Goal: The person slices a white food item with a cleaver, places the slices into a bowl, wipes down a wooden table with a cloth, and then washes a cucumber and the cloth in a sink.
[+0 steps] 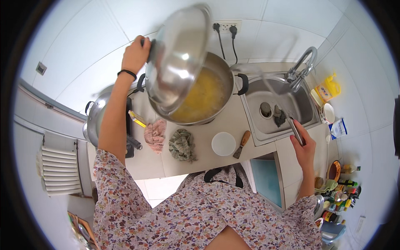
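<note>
My left hand point(136, 55) grips the black knob of a large domed steel lid point(179, 59), which is blurred and tilted over the left part of a wide steel pot point(221, 62). Yellowish contents point(204, 97) show inside the pot. Over the sink's front right corner, my right hand point(302, 142) holds the handle of a metal ladle point(297, 129); its far part is blurred and reaches up left towards the pot's right handle. Nearer me on the counter are a white bowl point(223, 143), a wooden-handled scraper point(242, 144), a green-grey cloth point(182, 146) and a pink cloth point(155, 136).
At the right is a steel sink point(254, 128) with a curved faucet point(307, 59), a drain basket and a dark scrubber. A second pan point(100, 112) stands on the left. Bottles and jars point(339, 197) crowd the far right. Two plugs point(232, 29) sit in the wall socket.
</note>
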